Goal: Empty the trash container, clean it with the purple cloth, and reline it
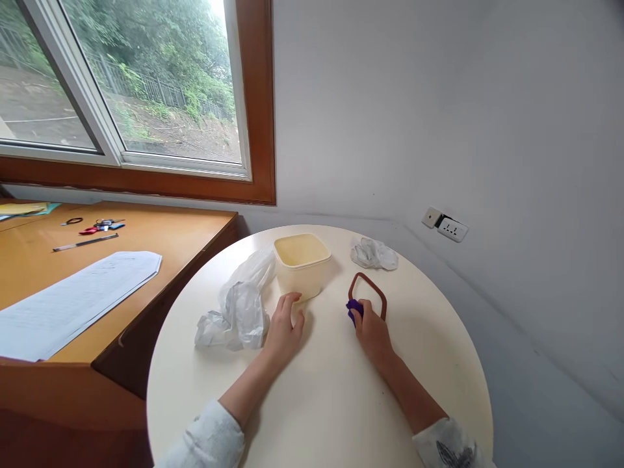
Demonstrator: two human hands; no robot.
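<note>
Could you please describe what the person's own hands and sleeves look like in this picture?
The left hand and right hand are bare, with no gloves, rings or watch visible. The left sleeve is pale grey with a faint mottled look. The right sleeve is similarly pale and bears a dark, leaf-like print.

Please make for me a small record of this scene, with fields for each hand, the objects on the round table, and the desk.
Left hand: empty, fingers spread near the front of the cream container; contact unclear
Right hand: gripping a small purple item, beside the reddish-brown loop
Container: upright, uncovered
Plastic: crumpled bag left of the container; smaller crumpled piece to its right
Surface: round white table
Desk: wooden, with papers and pen
</note>
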